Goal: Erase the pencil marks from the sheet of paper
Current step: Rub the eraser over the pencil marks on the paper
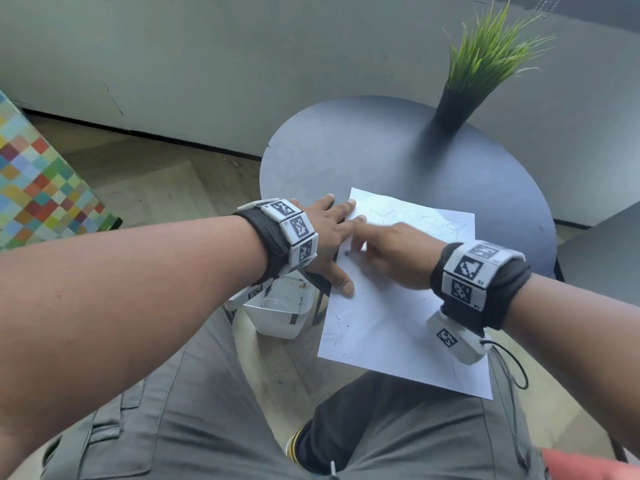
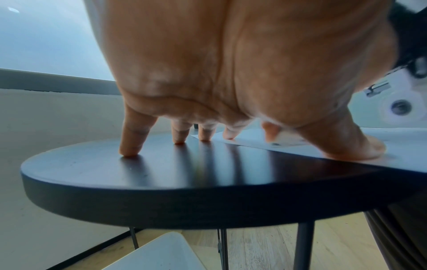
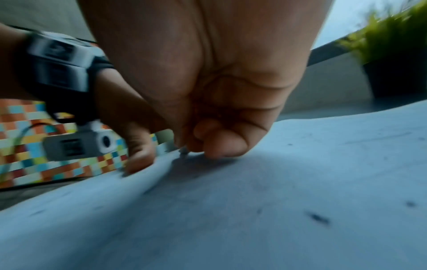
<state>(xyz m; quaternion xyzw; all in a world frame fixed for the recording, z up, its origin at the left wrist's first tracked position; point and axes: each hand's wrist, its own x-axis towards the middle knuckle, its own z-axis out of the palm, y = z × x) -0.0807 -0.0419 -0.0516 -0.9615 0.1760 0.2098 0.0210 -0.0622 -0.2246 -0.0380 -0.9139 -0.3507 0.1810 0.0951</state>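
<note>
On a round dark table [image 1: 381,161], seen from the head camera, a white sheet of paper [image 1: 391,323] lies with its near part hanging past the table's edge over the person's lap. Faint pencil marks [image 1: 415,220] cross the far part of the sheet, and dark crumbs dot its near part. The left hand [image 1: 329,233] is spread flat at the sheet's left edge, thumb on the paper, some fingertips on the table. The right hand [image 1: 394,251] lies on the sheet just beside the left, fingers curled, pinching something small against the paper; what it holds cannot be told here. A potted grass plant [image 1: 485,74] stands on the table beyond the sheet, and a white bin [image 1: 277,313] sits on the floor below the sheet's left edge.

From the left wrist, the left hand [image 2: 231,73] stands spread, its fingers [image 2: 131,144] planted on the table [image 2: 138,179] and the thumb pressing the sheet of paper [image 2: 404,146] down.

From the right wrist, blurred, the right hand [image 3: 208,91] is curled tight, its tips pinching a small dark-tipped object [image 3: 183,152] onto the sheet of paper [image 3: 254,219]. The left hand [image 3: 129,131] rests on the sheet's edge just beside it; the plant [image 3: 392,54] stands beyond.
</note>
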